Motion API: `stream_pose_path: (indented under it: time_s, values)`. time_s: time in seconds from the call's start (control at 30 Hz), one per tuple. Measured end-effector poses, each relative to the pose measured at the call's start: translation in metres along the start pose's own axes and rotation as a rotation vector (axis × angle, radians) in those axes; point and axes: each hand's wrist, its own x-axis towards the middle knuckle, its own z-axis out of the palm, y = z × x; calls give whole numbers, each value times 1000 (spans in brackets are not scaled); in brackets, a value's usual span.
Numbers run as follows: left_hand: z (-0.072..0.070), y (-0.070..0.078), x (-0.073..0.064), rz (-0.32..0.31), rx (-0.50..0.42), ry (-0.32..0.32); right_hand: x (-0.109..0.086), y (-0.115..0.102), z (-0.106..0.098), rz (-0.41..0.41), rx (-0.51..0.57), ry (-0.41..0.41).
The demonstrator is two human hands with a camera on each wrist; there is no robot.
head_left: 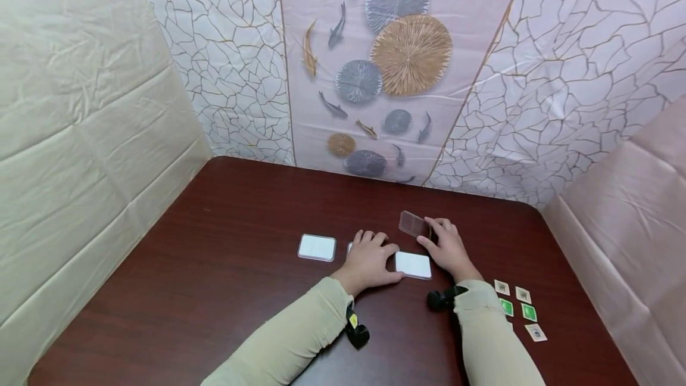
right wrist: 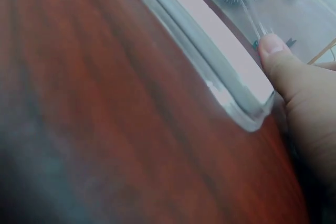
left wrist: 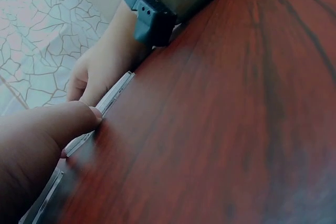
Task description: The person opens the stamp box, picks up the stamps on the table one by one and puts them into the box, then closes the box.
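A clear plastic case (head_left: 412, 265) with a white card or stack of cards inside lies flat on the dark table. My left hand (head_left: 370, 261) grips its left end, thumb at the near edge and index finger at the far edge; the left wrist view shows the thumb (left wrist: 84, 116) against the rim. Beyond the case, my right hand (head_left: 447, 249) pinches a clear plastic lid (head_left: 412, 224), tilted up off the table. In the right wrist view the thumb (right wrist: 278, 59) presses on the lid, close to the corner of the white-filled case (right wrist: 226, 51).
Another white-filled case (head_left: 317, 247) lies to the left, and a third (head_left: 349, 247) is mostly hidden under my left hand. Several small cards (head_left: 529, 313), some green, lie beside the right forearm. Patterned curtains (head_left: 236, 64) border the table's far edge.
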Motion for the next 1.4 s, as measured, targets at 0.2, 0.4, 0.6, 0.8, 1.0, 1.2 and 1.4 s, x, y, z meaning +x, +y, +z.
stream_pose_path:
  time_s: [0.2,0.4,0.6,0.8,1.0,1.2,1.4]
  values:
    - [-1,0,0,1,1,0,5,0,0,5,-46,-17]
    - [-1,0,-1,8,3,-1,6,-3,0,28,-79,-39]
    - [0,0,0,6,1,-7,6,-4,0,45,-86,-58]
    - [-1,0,-1,2,0,-5,6,-2,1,47,-92,-70]
    - [-1,0,-1,7,-3,-3,7,-3,0,55,-98,-84]
    - [1,-1,-1,12,-6,3,7,-4,2,47,-108,-77]
    - [2,0,0,10,-4,1,7,-3,2,41,-114,-73]
